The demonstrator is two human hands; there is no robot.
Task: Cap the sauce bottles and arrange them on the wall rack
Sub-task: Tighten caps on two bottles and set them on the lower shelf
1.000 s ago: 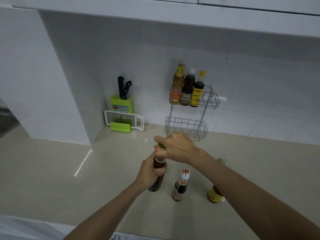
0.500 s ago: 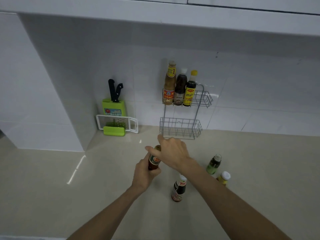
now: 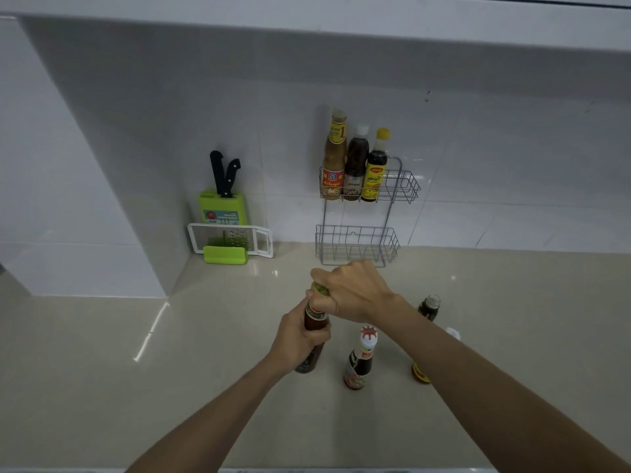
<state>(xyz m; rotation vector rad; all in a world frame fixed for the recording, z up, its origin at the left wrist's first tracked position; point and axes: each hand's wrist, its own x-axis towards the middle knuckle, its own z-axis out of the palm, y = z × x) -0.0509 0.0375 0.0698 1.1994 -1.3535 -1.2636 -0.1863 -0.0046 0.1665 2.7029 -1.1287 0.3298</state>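
Brown sauce bottle (image 3: 316, 324) upright above the bench (image 3: 102, 370), left hand (image 3: 300, 339) wrapped tight round its body, right hand (image 3: 351, 291) clamped down over the green cap (image 3: 319, 289) on top. Just right of the left hand stands a dark bottle with a red-and-white cap (image 3: 358, 363); beyond the right wrist, a small dark green-tinted bottle (image 3: 429, 307), and a yellow-labelled bottle (image 3: 419, 373) mostly hidden behind the right forearm. Past both hands, the wire wall rack (image 3: 392, 213): three bottles (image 3: 355, 165) in its upper basket. Far left of the hands, a green knife block (image 3: 222, 208) and white grater (image 3: 232, 237).
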